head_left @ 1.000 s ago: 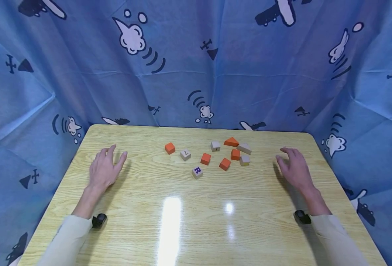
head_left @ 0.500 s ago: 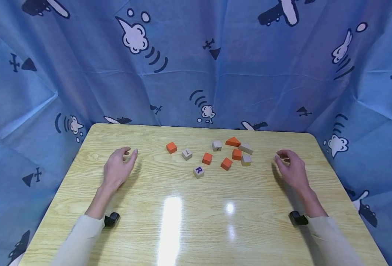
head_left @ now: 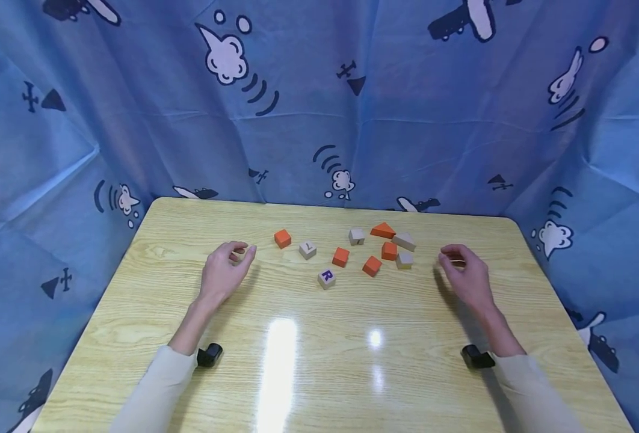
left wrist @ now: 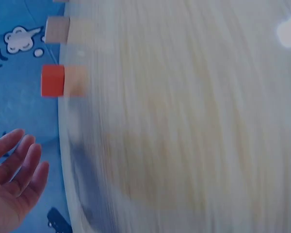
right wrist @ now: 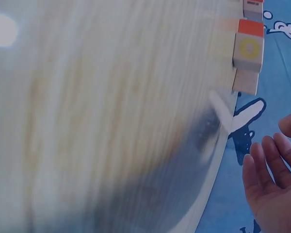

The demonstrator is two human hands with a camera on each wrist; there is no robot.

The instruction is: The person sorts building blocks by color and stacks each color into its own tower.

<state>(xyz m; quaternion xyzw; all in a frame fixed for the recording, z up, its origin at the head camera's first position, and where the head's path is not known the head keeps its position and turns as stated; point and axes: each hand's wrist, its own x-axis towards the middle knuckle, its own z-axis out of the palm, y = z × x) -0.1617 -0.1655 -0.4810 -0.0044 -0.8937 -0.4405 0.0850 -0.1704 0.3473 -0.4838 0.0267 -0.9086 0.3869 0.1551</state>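
Observation:
My left hand hovers over the table left of the blocks, fingers loosely bent and holding nothing. Nearest to it is an orange cube, which also shows as a red-orange cube in the left wrist view. On the right, my right hand is likewise raised and empty, its fingers relaxed. Closest to that hand are a pale triangular block and a pale block, whose yellow-marked face shows in the right wrist view. Between the hands lie a white cube with a purple R, and an orange triangular block.
More small blocks lie mid-table: an orange cube, another orange cube, and a white cube. The glossy wooden table reflects lamps. A blue patterned curtain encloses its back and sides.
My left hand has moved rightward toward the blocks, its fingers bending more. The right hand has drifted slightly left, its fingers curling loosely. The blocks keep their arrangement; the view has shifted slightly.

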